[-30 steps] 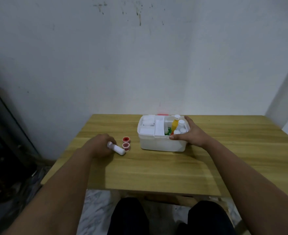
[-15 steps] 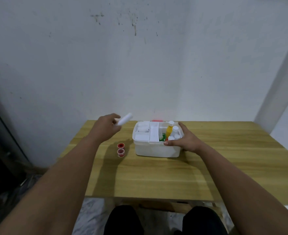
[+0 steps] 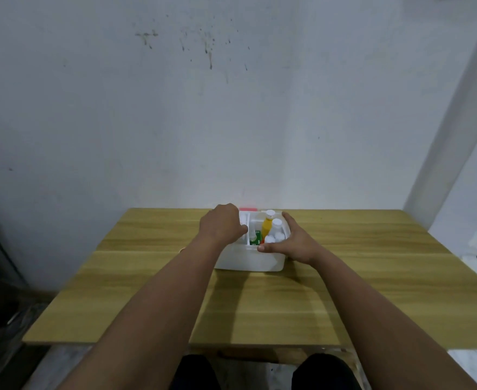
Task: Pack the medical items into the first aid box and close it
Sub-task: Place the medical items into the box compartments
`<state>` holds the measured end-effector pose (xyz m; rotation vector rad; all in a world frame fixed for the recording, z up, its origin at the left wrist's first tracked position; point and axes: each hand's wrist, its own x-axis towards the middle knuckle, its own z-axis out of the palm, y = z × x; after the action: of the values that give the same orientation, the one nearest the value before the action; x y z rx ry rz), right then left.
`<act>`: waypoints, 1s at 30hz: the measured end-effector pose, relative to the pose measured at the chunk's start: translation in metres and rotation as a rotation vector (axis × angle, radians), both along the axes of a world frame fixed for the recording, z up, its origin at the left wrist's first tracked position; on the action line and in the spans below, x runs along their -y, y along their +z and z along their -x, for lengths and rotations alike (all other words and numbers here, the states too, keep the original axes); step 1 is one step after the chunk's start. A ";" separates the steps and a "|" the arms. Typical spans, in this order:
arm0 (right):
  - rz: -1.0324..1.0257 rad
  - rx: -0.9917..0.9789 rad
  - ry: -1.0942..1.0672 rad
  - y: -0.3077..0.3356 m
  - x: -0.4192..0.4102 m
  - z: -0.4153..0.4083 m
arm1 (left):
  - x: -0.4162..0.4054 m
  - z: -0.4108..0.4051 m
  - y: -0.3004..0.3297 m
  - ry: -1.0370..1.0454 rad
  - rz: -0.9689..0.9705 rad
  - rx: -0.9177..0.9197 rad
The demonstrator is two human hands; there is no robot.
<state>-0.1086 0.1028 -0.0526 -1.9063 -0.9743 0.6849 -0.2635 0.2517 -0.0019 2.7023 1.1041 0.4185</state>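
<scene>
The white first aid box point(image 3: 248, 260) stands open at the far middle of the wooden table point(image 3: 372, 277). Inside its right part are a yellow bottle point(image 3: 267, 228), white-capped bottles point(image 3: 276, 222) and a green packet point(image 3: 255, 239). My left hand point(image 3: 222, 226) is curled over the box's left compartment; the white tube it carried is hidden under the fingers. My right hand point(image 3: 293, 243) grips the box's right front corner, thumb on the front rim. The small red tape rolls left of the box are hidden behind my left forearm.
A pink-red part point(image 3: 247, 209) shows just behind the box against the white wall. The table's near edge runs above my knees point(image 3: 324, 370). Dark clutter lies on the floor at the left.
My left hand picked the white tube off the table, carried it up and right, and now sits over the box's left compartment. My right hand has stayed on the box.
</scene>
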 end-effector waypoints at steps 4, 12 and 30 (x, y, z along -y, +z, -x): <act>-0.013 -0.004 0.005 -0.002 0.000 -0.001 | -0.006 0.012 -0.002 0.043 0.019 0.104; -0.017 0.014 0.014 -0.003 -0.002 -0.003 | -0.070 0.086 -0.012 0.208 0.223 0.180; -0.003 0.011 0.000 0.000 0.000 0.000 | -0.058 0.114 -0.059 0.022 0.346 -0.048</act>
<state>-0.1086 0.1026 -0.0522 -1.9095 -0.9818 0.6734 -0.3773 0.3099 -0.0607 2.4090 1.1038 0.1478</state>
